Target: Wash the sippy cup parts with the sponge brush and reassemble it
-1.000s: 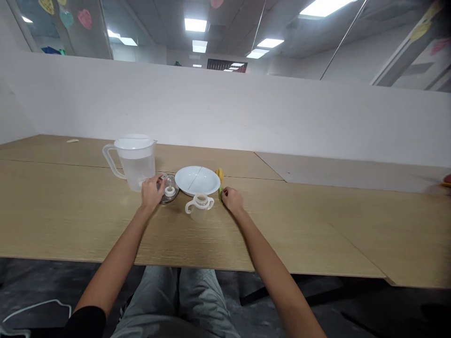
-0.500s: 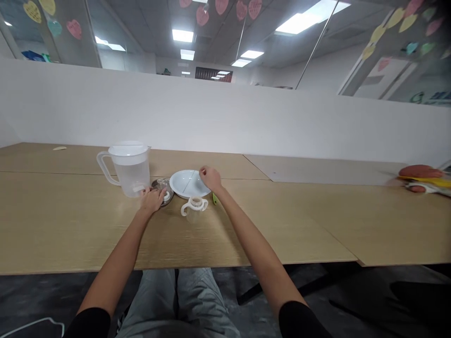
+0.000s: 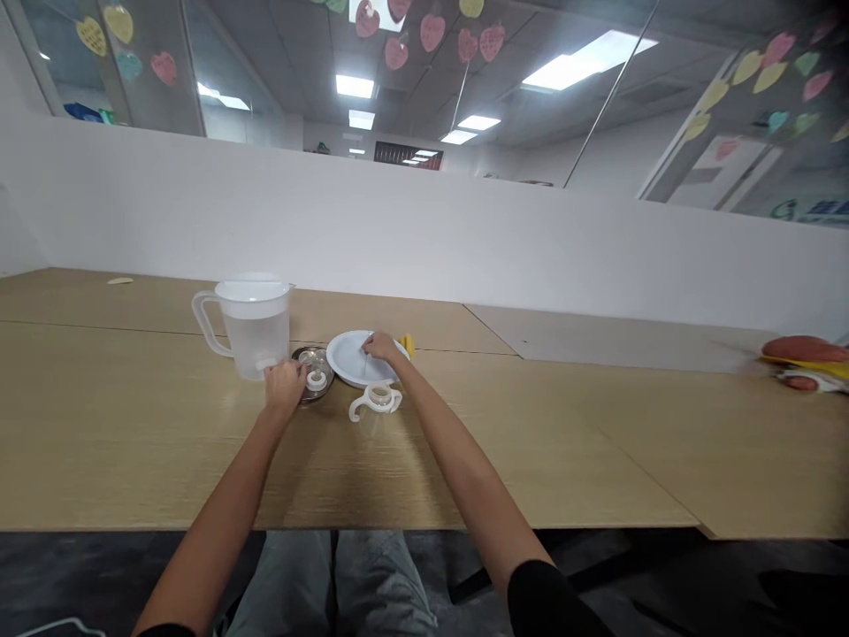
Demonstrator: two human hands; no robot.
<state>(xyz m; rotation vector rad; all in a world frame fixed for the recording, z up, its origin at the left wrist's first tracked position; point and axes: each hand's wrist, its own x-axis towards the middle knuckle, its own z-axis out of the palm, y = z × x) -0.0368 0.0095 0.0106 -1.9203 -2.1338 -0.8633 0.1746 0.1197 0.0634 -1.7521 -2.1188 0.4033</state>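
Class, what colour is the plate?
The plate is white, best seen in the head view.

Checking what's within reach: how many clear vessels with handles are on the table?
2: a clear plastic pitcher at the left, and a clear two-handled cup in front of the white plate. Another could be hidden behind the hands.

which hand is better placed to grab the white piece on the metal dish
Left, probably: the left hand sits right at the metal dish, close beside the white piece. The right hand is farther off, on the white plate.
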